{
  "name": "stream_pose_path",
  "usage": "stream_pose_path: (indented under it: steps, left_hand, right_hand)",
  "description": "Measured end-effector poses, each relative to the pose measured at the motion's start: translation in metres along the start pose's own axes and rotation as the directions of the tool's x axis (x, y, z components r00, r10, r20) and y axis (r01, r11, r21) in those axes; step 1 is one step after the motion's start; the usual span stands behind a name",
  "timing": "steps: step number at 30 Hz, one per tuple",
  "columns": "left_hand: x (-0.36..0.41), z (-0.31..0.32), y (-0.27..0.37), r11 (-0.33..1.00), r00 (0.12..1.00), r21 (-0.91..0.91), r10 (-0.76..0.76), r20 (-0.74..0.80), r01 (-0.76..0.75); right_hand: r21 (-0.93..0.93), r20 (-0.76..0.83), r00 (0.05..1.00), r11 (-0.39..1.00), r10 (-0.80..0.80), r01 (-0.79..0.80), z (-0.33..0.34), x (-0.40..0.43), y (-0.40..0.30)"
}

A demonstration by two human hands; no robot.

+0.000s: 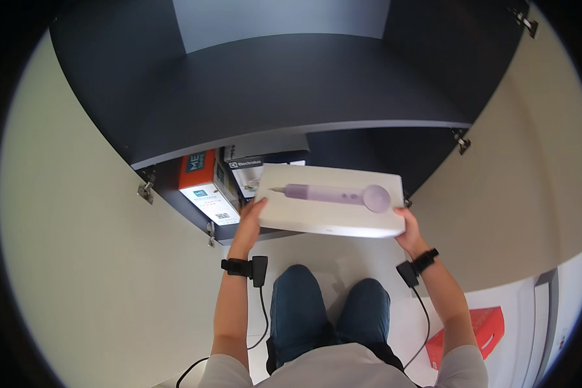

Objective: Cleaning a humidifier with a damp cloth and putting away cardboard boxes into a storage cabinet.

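A white cardboard box (330, 225) with a picture of a lilac hair dryer on its top face spans the space between my hands. My left hand (252, 220) grips its left end, and my right hand (407, 227) grips the right end. The box is held level in front of the cabinet's lower compartment, above my knees. Behind its left part, an orange and white carton (211, 191) and an Electrolux box (247, 169) stand on the lower shelf. The held box partly hides the Electrolux box.
A dark shelf board (291, 92) runs across above the lower compartment. Cabinet doors stand open at left (77, 233) and right (509, 194), with metal hinges (145, 191). A red box (487, 330) lies on the floor at right. Cables (427, 315) hang from both wrist straps.
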State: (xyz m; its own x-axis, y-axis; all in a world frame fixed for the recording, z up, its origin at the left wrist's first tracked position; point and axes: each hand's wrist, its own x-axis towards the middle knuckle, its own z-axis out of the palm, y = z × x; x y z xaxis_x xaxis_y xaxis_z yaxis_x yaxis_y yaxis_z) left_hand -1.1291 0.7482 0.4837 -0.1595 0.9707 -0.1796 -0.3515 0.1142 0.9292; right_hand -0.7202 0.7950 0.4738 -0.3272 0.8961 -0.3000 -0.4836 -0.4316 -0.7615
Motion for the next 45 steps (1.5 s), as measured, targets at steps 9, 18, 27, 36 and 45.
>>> stream_pose_path:
  steps: [9,18,27,36,45]
  left_hand:
    - [0.068,-0.089,0.083,0.93,0.86,0.313,0.314,-0.402,-0.193]
    - [0.172,-0.151,0.055,0.981,0.862,0.057,0.19,-0.469,-0.185]
    - [0.148,-0.22,0.07,0.959,0.79,0.214,0.277,-0.547,-0.188]
    - [0.125,-0.217,0.085,0.524,0.683,0.828,0.531,-0.501,0.199]
    - [0.088,-0.049,0.022,0.039,0.498,0.999,0.866,-0.04,0.013]
  right_hand:
    - [0.105,0.205,0.979,0.994,-0.012,-0.009,0.127,0.199,0.032]
    - [0.009,-0.104,0.98,0.985,-0.17,0.172,0.146,0.29,0.049]
    - [-0.191,-0.057,0.983,0.969,-0.173,0.159,0.183,0.286,0.072]
    - [-0.702,-0.044,0.982,0.705,-0.183,0.1,0.181,0.243,0.054]
    - [-0.813,0.184,0.975,0.538,-0.125,0.222,0.044,-0.007,-0.013]
